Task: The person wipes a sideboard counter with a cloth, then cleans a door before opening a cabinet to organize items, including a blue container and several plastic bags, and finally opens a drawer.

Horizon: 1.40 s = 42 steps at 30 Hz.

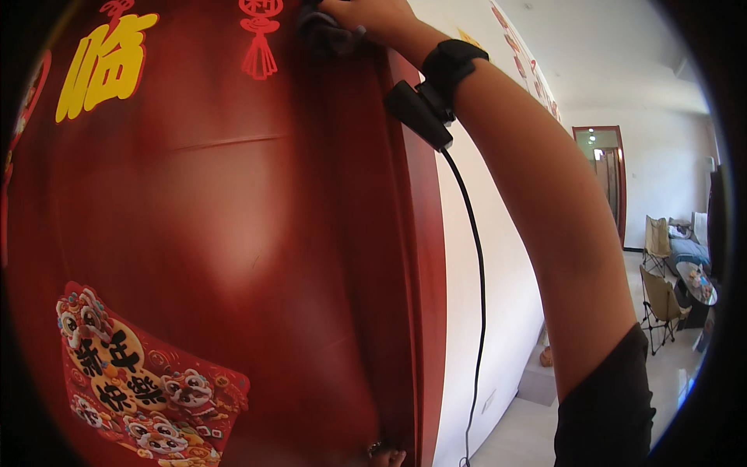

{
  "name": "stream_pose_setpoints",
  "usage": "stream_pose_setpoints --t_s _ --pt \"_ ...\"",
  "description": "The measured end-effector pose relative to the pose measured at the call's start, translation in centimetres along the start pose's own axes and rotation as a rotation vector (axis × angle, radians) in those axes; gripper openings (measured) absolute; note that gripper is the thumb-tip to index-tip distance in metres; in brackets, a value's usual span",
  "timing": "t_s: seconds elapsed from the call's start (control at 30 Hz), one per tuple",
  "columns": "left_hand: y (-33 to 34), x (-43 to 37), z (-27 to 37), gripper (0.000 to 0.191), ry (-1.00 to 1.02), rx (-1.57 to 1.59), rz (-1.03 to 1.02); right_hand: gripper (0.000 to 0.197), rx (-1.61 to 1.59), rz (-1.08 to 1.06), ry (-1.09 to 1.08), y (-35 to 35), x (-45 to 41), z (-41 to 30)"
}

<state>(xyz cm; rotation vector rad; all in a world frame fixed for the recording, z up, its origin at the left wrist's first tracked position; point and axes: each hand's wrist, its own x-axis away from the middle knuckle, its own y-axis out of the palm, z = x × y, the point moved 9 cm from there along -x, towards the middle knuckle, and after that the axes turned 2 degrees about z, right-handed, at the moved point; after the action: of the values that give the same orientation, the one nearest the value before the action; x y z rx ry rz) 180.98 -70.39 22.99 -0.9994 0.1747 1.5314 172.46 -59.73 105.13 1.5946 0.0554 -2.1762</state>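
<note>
My right hand (365, 16) is raised to the top of a dark red door (233, 222), pressing a bunched dark grey cloth (330, 35) against it near the frame. A black strap with a small black device (421, 117) and a cable is worn on that wrist. At the bottom edge, only the fingers of my left hand (395, 458) show, beside a small shiny metal part (375, 448) near the door's edge; their grip is unclear. The door carries a large yellow character (108, 67), a red tassel decoration (261, 41) and a festive lion-figure sticker (152, 379).
The red door frame (429, 245) adjoins a white wall (496, 280) on the right, with the black cable (480, 262) hanging before it. Farther off are folding chairs (659, 292), an oval table (695, 282), a sofa (688, 250) and another doorway (622, 187).
</note>
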Motion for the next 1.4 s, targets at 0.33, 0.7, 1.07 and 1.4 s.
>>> stream_pose_setpoints --t_s 0.33,0.7,1.07,1.4 --pt "-0.4 -0.1 -1.0 0.02 -0.157 0.101 -0.216 0.052 0.037 0.046 0.009 1.1 -4.1 1.5" --pt "-1.2 -0.4 1.0 0.019 0.04 -0.149 -0.238 0.049 0.017 0.147 -0.136 -0.6 4.5 -1.4" --pt "-4.4 -1.4 5.9 0.022 -0.176 -0.116 -0.344 0.072 -0.112 -0.529 -0.157 -5.7 29.2 -11.1" --pt "-2.9 -0.4 3.1 0.018 -0.166 -0.109 -0.332 0.044 -0.314 -0.782 -0.53 -7.7 41.0 -17.0"
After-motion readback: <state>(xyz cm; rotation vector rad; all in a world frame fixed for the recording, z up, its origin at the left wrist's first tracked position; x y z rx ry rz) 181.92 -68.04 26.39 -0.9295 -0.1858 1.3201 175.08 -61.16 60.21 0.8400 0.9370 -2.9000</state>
